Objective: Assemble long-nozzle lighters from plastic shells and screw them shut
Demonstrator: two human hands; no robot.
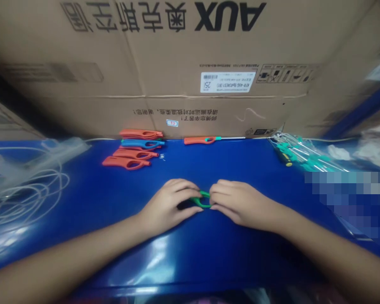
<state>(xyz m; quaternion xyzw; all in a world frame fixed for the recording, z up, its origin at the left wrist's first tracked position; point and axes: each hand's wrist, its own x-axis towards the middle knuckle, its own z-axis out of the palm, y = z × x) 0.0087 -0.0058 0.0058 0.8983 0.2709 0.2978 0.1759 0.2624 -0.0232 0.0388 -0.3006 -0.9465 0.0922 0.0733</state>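
Note:
Between my two hands, over the middle of the blue table, is a green lighter casing [205, 206] with a loop-shaped opening. My left hand [172, 204] grips its left end with thumb and fingers. On its right end my right hand [236, 200] closes, fingers bent and pressed together. Both ends of the casing are hidden by my fingers. Beyond my left hand lies a stack of orange casings [126, 163] with a blue casing [139, 144] among them. Small metal springs [162, 156] lie beside the stack.
An orange lighter [196, 140] with a metal rod lies by the cardboard box [177, 80]. At right are a screwdriver [285, 158] and a bundle of rods with green parts [304, 154]. Coiled white cable [34, 190] and plastic bags lie left on the blue table [114, 261].

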